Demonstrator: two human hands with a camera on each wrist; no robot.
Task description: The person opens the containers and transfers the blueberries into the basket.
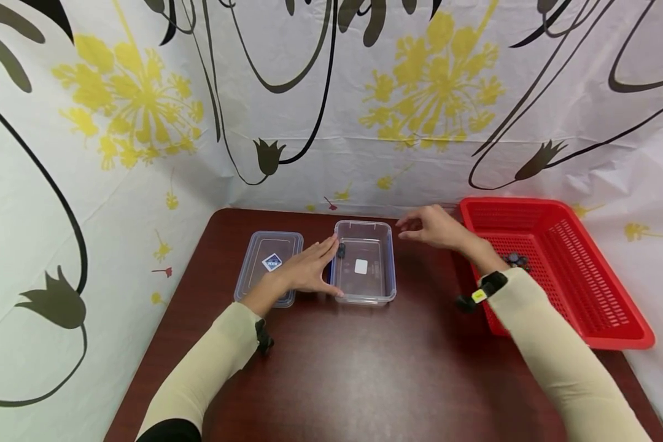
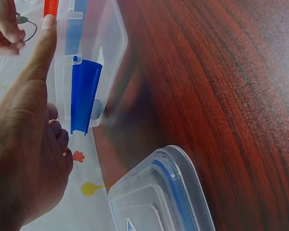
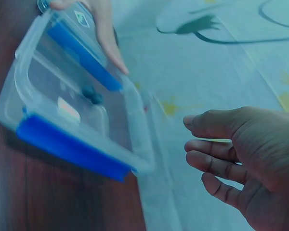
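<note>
A clear plastic container with blue side clips stands on the table, without its lid. Small dark blue-grey pieces lie inside, near its left wall; they look like pebbles, though their kind is hard to tell. My left hand rests along the container's left rim, thumb and fingers spread and fairly straight. To the right of the container, my right hand hovers with loosely bent fingers and nothing in them, as the right wrist view confirms for the same hand.
The clear lid with a blue-white label lies left of the container, beneath the left forearm. A red plastic basket stands at the right, holding several dark small pieces. Patterned cloth hangs behind the brown table.
</note>
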